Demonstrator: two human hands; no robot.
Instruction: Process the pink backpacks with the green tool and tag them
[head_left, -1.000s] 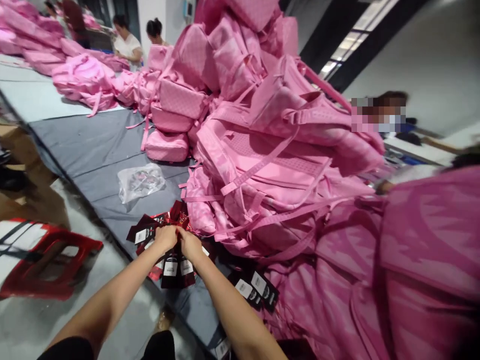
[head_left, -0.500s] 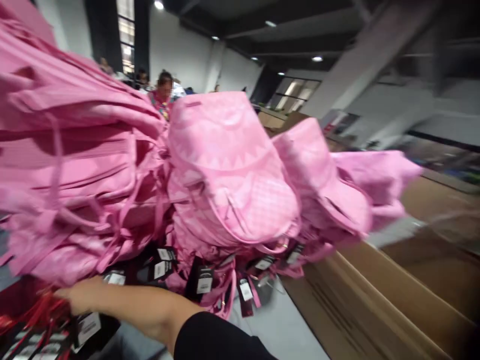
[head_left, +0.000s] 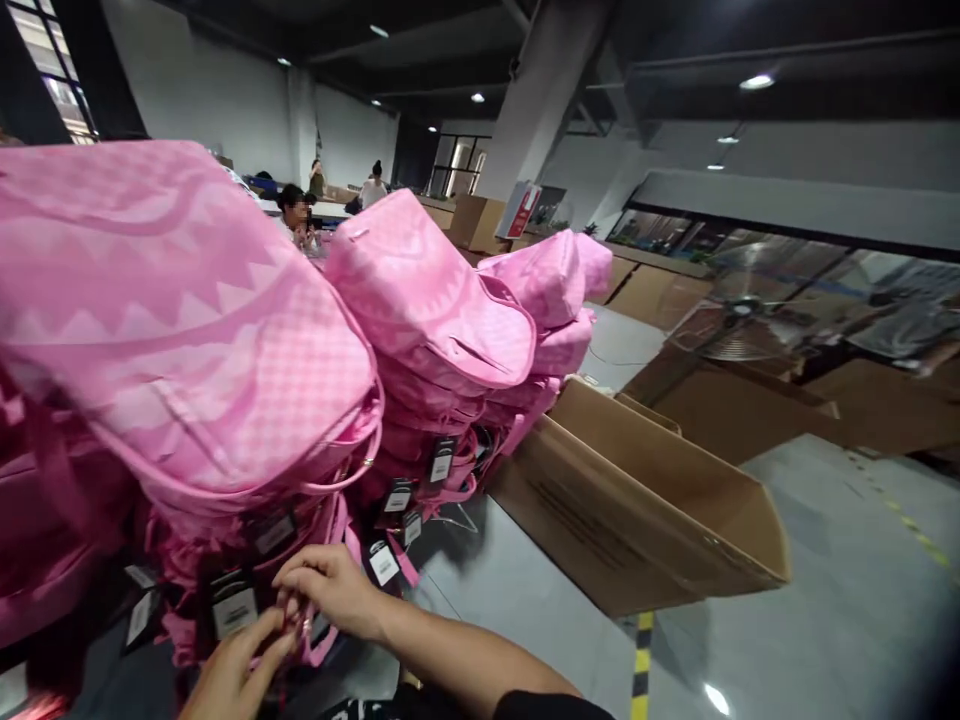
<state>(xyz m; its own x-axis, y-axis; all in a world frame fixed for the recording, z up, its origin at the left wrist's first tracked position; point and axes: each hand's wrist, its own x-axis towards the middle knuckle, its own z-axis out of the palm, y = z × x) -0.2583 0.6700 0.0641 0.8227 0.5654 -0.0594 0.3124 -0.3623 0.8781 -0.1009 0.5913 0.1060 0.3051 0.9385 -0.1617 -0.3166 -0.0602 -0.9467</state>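
Stacks of pink backpacks [head_left: 180,330] fill the left half of the view, with dark hang tags [head_left: 234,606] dangling from their lower edges. My right hand [head_left: 330,588] reaches in from below, fingers curled in a pinch at a pink strap [head_left: 324,645] under the nearest stack. My left hand [head_left: 236,670] rises at the bottom edge just beside it, fingers pressed together toward the same strap and tag. What either hand grips is too small to make out. A second stack of pink backpacks [head_left: 435,300] stands behind, also with tags [head_left: 441,460].
An open cardboard box [head_left: 645,500] lies tilted on the grey floor to the right of the stacks. More cardboard boxes [head_left: 750,400] and a fan [head_left: 739,325] stand further right. People work at tables far back, left of a pillar [head_left: 532,110]. A yellow-black floor line [head_left: 639,660] runs below the box.
My view has swung from the heap of backpacks and the pile of loose tags to the stacked backpacks on the right. Both hands have left the loose tags and now meet under the nearest stack.
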